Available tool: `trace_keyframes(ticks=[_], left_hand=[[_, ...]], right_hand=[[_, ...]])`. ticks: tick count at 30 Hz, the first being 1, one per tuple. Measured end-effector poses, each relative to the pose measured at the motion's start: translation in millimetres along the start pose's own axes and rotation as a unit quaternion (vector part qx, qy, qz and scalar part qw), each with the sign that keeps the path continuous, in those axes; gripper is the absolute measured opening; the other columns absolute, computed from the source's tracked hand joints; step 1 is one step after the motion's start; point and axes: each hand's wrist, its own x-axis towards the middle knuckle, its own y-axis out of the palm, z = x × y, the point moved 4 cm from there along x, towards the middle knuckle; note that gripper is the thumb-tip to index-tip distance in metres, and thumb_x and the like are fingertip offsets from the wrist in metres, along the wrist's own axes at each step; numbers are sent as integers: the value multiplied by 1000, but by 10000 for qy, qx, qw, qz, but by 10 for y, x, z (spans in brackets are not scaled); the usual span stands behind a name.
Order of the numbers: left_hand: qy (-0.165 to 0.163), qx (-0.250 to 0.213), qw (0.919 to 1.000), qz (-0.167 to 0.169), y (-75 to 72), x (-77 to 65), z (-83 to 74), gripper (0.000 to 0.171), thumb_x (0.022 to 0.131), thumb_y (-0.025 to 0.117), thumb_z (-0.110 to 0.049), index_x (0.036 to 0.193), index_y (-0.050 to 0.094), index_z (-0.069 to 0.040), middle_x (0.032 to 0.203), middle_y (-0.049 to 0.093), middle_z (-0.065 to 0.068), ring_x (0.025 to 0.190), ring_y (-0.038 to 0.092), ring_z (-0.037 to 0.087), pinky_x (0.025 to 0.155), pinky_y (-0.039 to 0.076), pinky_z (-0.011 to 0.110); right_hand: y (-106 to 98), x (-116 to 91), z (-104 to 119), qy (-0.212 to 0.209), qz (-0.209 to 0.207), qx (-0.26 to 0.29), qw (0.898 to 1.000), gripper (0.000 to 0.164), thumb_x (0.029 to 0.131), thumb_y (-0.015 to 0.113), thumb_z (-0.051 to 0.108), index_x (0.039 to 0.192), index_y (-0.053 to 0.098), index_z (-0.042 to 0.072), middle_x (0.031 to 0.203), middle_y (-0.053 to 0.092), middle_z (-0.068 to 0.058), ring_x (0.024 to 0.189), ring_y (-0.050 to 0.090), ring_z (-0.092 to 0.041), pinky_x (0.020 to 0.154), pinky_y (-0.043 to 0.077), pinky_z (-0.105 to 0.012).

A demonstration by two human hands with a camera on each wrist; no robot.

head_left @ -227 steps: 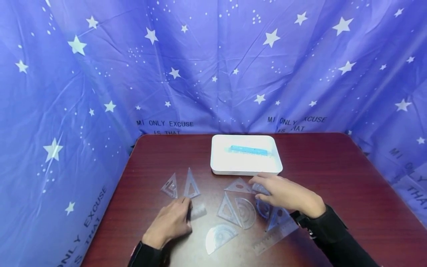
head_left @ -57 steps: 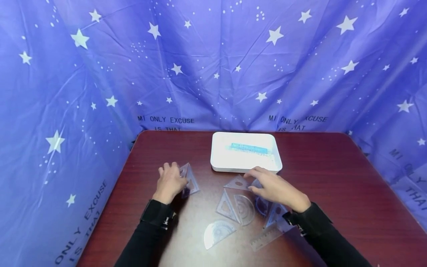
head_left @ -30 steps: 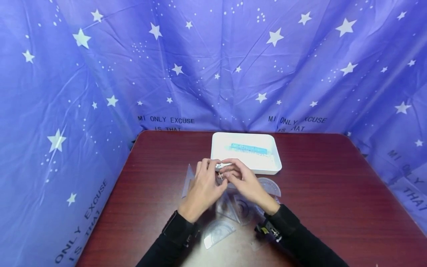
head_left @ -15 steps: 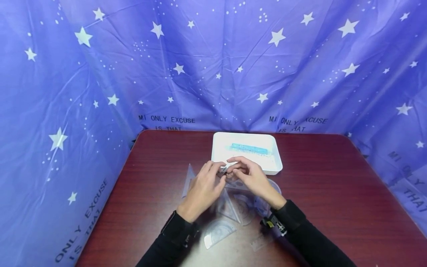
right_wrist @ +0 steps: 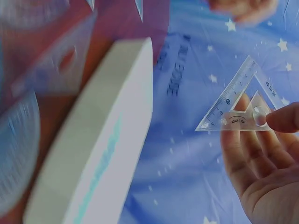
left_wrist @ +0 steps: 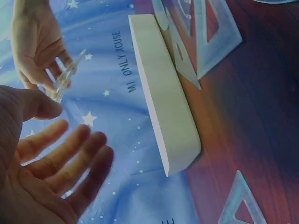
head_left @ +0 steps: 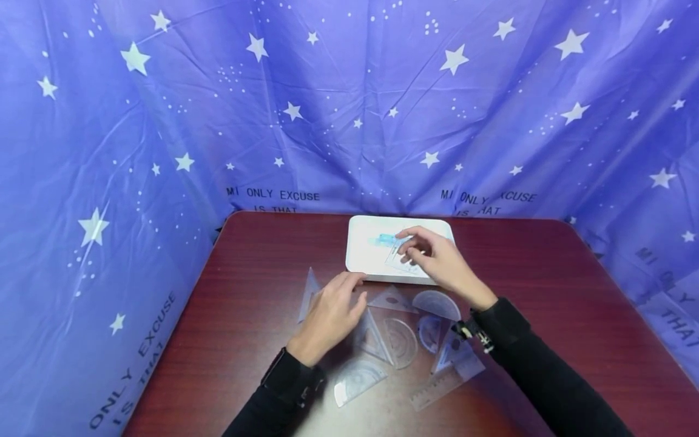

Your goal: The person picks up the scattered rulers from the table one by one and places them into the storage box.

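My right hand (head_left: 445, 267) pinches a small clear set square (right_wrist: 236, 120) between thumb and fingers, above the white tray (head_left: 355, 258). In the right wrist view, scale marks and a round hole show on the set square. My left hand (head_left: 330, 312) holds nothing; its fingers are spread in the left wrist view, near the tray's front left corner. Inside the tray lies a light blue ruler (head_left: 386, 239), partly hidden behind the right hand and the set square. Beside the left hand a clear set square (head_left: 309, 291) lies on the table, partly covered.
In front of the tray lie more clear pieces: a set square (head_left: 392, 299), a protractor (head_left: 437, 303), a round-edged protractor (head_left: 401, 346), a half-round protractor (head_left: 357, 382), a bluish set square (head_left: 453, 352) and a straight ruler (head_left: 445, 385). A starry curtain (head_left: 349, 91) hangs behind the table.
My left hand took up the small set square from the left side, and both hands met before the tray. The right hand then carried it up over the tray; the left hand let go.
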Motion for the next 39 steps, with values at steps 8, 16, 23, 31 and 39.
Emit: trace_keyframes(ticks=[8, 16, 23, 31, 39], left_hand=[[-640, 358, 9964, 433, 23, -75, 139, 42, 94, 81, -24, 134, 72, -12, 125, 74, 9, 110, 69, 28, 86, 63, 45], [-1092, 768, 9890, 643, 36, -148, 271, 48, 92, 81, -29, 134, 71, -10, 131, 69, 15, 120, 64, 34, 99, 57, 50], [-1424, 888, 9815, 923, 71, -202, 341, 49, 95, 79, -29, 137, 69, -6, 136, 65, 21, 123, 62, 39, 99, 56, 53], [-1867, 929, 9713, 1145, 130, -256, 433, 46, 97, 75, -25, 136, 67, -3, 139, 62, 24, 126, 58, 42, 99, 54, 57], [-2297, 1003, 9613, 1144, 215, -250, 608, 47, 98, 75, -24, 137, 65, 0, 132, 62, 27, 120, 58, 42, 95, 55, 58]], right_hand=[[-327, 429, -183, 457, 236, -1041, 9932, 32, 101, 59, -1, 132, 68, 3, 106, 80, -19, 90, 78, -34, 71, 62, -29], [-473, 842, -507, 931, 698, -1674, 9790, 26, 104, 56, 5, 126, 69, 0, 113, 77, -24, 93, 76, -33, 77, 61, -35], [-421, 984, -857, 1218, 1194, -2198, 9605, 29, 97, 59, 1, 122, 71, -3, 111, 77, -23, 92, 73, -30, 75, 59, -33], [-247, 890, -1186, 1374, 2180, -2514, 9329, 27, 88, 58, 2, 111, 73, 1, 117, 73, -20, 90, 64, -28, 75, 52, -34], [-42, 770, -1283, 1015, 2631, -2612, 9232, 15, 96, 61, 4, 103, 74, 5, 127, 73, -24, 121, 67, -43, 104, 54, -56]])
